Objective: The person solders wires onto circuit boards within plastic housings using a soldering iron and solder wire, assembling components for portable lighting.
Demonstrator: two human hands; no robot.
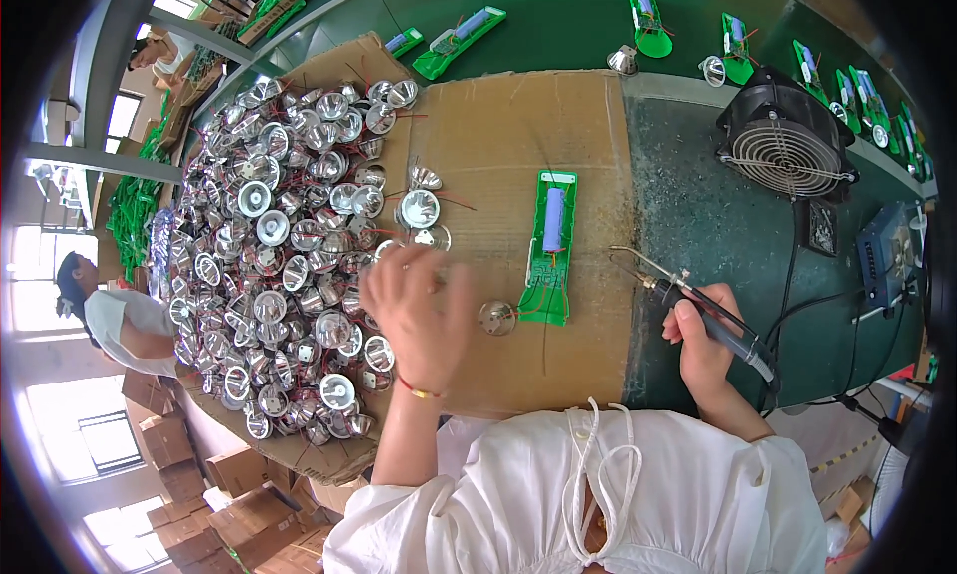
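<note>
My right hand (pixel 704 337) grips a soldering iron (pixel 720 327) with a wire-feed arm; its tip points left over the cardboard's edge. My left hand (pixel 417 310), smeared by motion, hovers beside the right edge of a big heap of silver reflector cups (pixel 289 235) with red wires. Whether its fingers hold a cup is hidden. Between my hands a green plastic housing (pixel 546 305) lies on the cardboard, with a purple battery cell (pixel 553 220) and a small circuit board inside. Just left of its lower end sits a single reflector cup (pixel 496 318), apparently wired to it.
A brown cardboard sheet (pixel 498 115) covers the green bench. Right of it stand a black fan (pixel 788 145) with a round grille and a blue box unit (pixel 885 255) with cables. Several green housings (pixel 459 41) lie along the far side. Two other people (pixel 125 320) are at left.
</note>
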